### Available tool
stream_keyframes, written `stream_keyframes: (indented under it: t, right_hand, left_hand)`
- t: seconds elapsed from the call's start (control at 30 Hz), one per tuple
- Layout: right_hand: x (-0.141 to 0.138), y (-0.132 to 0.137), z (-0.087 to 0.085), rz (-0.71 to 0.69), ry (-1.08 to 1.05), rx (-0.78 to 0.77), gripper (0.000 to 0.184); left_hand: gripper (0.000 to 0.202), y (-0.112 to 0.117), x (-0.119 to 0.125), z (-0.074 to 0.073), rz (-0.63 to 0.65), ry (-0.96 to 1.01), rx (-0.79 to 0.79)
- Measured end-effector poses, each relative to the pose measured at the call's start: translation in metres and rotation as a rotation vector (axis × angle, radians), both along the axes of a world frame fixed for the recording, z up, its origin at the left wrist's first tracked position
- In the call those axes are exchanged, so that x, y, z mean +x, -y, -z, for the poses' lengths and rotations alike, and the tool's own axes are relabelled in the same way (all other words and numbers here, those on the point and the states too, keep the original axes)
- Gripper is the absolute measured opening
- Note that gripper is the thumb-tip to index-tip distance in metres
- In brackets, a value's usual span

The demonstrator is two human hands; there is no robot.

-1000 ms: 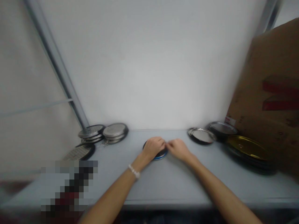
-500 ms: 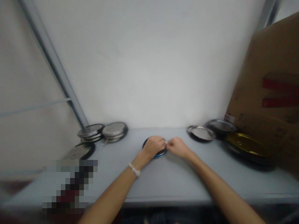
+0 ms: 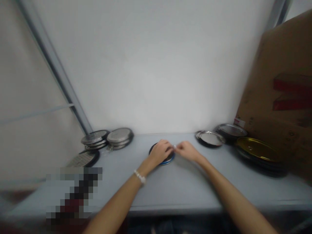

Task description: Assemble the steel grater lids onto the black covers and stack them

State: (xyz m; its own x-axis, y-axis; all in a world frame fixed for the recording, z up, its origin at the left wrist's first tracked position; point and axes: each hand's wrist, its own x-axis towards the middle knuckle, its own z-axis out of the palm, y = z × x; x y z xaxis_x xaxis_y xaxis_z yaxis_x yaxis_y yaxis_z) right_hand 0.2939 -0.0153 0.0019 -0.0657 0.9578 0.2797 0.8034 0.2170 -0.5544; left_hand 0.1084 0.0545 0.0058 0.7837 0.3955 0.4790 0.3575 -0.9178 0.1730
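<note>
Here the left hand [image 3: 159, 152] cups a round dark lid [image 3: 168, 160] with a blue rim, lying flat on the bench [image 3: 185, 191]. The right hand [image 3: 187, 151] is narrowly pinched on a small white bit [image 3: 175, 147] just beside the left fingertips. Stacked metal lids [image 3: 119, 136] sit well apart.

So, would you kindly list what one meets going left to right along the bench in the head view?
Perforated round metal lid, stacked patterned silver lids, stacked plain silver tins, left hand on a blue-rimmed black disc, right hand, stacked shiny steel lids, dark-rimmed steel lid, yellow-gold lids, brown cardboard box.
</note>
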Motion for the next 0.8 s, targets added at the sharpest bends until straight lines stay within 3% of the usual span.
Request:
stream_keyframes:
  t: [0.17,0.3,0.47,0.6,0.8]
  right_hand:
    - [0.01,-0.007,0.008,0.107,-0.01,-0.01,0.036]
    - [0.019,-0.011,0.014,0.175,-0.045,-0.036,0.036]
    - [0.023,-0.014,0.018,0.207,-0.122,-0.046,0.033]
    - [0.021,-0.016,0.018,0.234,-0.201,-0.039,0.038]
    - [0.018,-0.017,0.015,0.236,-0.295,0.008,0.041]
  left_hand:
    - [0.018,-0.003,-0.001,0.0,-0.073,0.057,-0.028]
    - [0.015,0.006,0.002,-0.001,0.015,0.013,-0.029]
    - [0.017,0.023,0.015,0.01,0.184,-0.152,0.107]
    - [0.016,0.024,0.021,0.019,0.148,-0.246,0.132]
    - [0.018,0.03,0.02,0.022,0.163,-0.283,0.164]
